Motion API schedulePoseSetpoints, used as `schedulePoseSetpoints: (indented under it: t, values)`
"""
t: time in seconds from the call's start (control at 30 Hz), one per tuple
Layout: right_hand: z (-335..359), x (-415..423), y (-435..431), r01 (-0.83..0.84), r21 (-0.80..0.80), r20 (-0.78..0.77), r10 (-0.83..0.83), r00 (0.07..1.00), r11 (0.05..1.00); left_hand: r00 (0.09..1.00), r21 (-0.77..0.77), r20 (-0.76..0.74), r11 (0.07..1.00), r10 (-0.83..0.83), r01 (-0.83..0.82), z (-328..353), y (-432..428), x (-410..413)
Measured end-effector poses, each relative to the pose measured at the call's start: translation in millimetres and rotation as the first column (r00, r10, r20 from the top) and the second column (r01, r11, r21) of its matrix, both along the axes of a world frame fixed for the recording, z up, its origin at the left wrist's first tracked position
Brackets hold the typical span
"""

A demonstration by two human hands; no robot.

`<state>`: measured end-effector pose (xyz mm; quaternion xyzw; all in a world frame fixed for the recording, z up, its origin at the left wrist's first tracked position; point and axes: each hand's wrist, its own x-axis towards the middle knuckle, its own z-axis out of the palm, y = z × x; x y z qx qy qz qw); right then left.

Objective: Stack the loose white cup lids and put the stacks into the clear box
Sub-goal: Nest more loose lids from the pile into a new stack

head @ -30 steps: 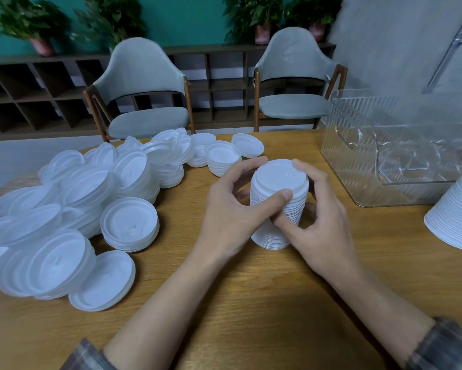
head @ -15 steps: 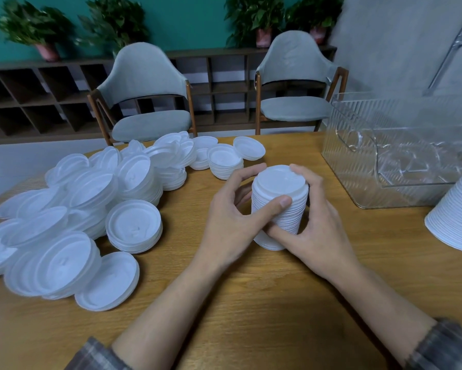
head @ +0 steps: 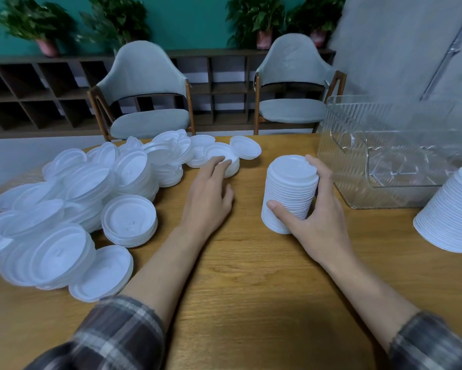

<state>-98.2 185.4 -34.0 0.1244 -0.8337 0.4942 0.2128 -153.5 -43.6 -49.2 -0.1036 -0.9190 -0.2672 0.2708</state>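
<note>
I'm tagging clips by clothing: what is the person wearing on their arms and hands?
The left hand and right hand are bare, no gloves, rings or watch in view. The left sleeve and right sleeve are dark grey-brown plaid with pale stripes.

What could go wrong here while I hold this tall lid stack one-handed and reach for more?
The tall stack is gripped by the right hand alone; it may tip or splay.
The left hand reaches a small stack near the far table edge; a push might send lids off.
A second stack stands near the clear box and could get knocked during loading.
</note>
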Motion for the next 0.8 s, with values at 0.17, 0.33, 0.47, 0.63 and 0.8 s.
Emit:
schedulePoseSetpoints:
  t: [0.17, 0.33, 0.47, 0.63, 0.8]
  values:
    - [-1.4, -2.2, -0.7, 0.007, 0.002, 0.002, -0.007, 1.000, 1.000, 0.996, -0.179, -0.072, 0.982, 0.050, -0.063, 1.0, -5.6, -22.7]
    - [-0.4, -2.6, -1.3, 0.000, 0.008, 0.002, 0.000, 1.000, 1.000, 0.988, -0.185, -0.130, 0.977, 0.086, -0.109, 0.8, -8.4, -26.5]
    - [1.0, -1.4, -1.0, -0.010, 0.006, -0.009, 0.010, 1.000, 1.000, 0.992, -0.141, -0.103, 0.986, 0.074, -0.088, 7.2, -6.6, -14.7]
    - [2.6, 0.1, -0.8, -0.013, 0.008, -0.017, 0.014, 1.000, 1.000, 0.998, -0.107, -0.043, 0.993, 0.049, -0.054, 11.9, -7.4, 16.2]
    - [2.6, 3.9, -0.4, -0.018, 0.007, -0.010, 0.018, 1.000, 1.000, 0.999, 0.102, 0.009, 0.994, 0.042, -0.042, 19.8, -10.8, 36.0]
